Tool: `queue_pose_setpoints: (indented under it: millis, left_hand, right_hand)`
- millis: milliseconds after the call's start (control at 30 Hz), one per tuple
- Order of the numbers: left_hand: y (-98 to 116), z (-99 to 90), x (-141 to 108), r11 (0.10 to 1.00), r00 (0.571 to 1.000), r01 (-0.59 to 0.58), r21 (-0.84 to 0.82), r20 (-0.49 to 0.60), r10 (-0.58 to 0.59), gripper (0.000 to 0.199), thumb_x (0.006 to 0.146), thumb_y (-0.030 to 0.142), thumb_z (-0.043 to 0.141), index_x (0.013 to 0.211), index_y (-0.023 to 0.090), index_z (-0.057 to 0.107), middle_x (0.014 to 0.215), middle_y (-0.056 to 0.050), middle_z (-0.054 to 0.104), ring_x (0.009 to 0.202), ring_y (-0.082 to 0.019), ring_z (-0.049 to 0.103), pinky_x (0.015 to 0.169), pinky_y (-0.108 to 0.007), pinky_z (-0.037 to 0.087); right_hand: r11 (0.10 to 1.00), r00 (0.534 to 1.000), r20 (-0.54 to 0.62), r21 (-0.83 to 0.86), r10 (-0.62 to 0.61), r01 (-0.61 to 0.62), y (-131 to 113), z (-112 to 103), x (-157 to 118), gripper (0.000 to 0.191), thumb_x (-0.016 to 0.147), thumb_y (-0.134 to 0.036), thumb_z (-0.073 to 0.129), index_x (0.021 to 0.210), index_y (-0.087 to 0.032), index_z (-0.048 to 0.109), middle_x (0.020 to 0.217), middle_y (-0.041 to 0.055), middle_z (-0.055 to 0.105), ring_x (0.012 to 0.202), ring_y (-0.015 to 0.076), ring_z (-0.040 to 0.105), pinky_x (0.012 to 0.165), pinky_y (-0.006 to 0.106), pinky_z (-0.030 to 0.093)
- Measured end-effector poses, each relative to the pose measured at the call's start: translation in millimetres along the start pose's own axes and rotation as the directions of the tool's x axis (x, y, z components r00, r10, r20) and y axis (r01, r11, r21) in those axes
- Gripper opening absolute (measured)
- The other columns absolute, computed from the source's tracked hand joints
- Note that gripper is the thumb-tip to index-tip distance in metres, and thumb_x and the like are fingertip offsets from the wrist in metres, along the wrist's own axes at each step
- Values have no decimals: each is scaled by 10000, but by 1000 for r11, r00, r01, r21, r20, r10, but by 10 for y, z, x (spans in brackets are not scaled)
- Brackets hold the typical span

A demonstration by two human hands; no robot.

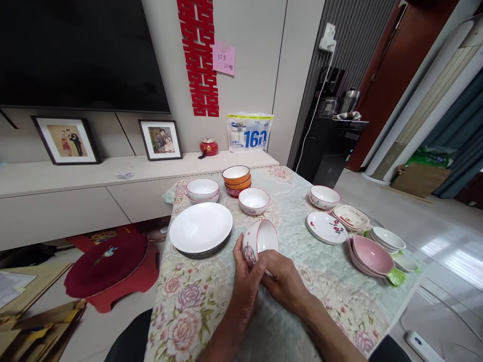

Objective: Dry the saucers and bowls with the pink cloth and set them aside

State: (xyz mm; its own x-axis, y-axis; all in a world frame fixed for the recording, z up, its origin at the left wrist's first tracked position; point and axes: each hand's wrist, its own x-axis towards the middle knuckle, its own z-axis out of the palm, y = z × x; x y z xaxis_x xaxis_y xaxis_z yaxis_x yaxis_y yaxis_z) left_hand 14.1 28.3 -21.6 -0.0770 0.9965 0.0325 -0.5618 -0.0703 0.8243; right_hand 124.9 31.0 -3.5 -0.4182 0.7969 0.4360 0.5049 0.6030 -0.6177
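Both my hands grip a white bowl (pixel 268 235) with a red rim and a printed pattern on its outside. It is tilted on its side above the table, opening to the right. My left hand (pixel 244 271) is wrapped round its left and lower side, and my right hand (pixel 282 275) has its fingers over the near rim. Just behind stands another red-rimmed white bowl (pixel 254 200). Left of my hands lies a stack of large plates with a white one (pixel 201 227) on top.
Stacked white bowls (pixel 203 190) and orange bowls (pixel 236 178) stand at the back. To the right are a red-rimmed bowl (pixel 324 196), flowered plates (pixel 326 227), a patterned dish (pixel 350 217), pink bowls (pixel 372 255) and small white bowls (pixel 387 238). A floral cloth (pixel 188 301) covers the table.
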Motion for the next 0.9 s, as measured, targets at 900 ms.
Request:
queue_pose_setpoints:
  millis: [900]
  left_hand:
    - [75, 25, -28, 999, 998, 40, -16, 50, -39, 782, 815, 453, 669, 1455, 248, 269, 1520, -127, 410, 1365, -301, 433, 1100, -384, 394]
  right_hand:
    - [931, 995, -14, 353, 102, -91, -120, -27, 82, 119, 799, -146, 617, 847, -232, 550, 894, -1, 581, 799, 175, 529, 697, 283, 430]
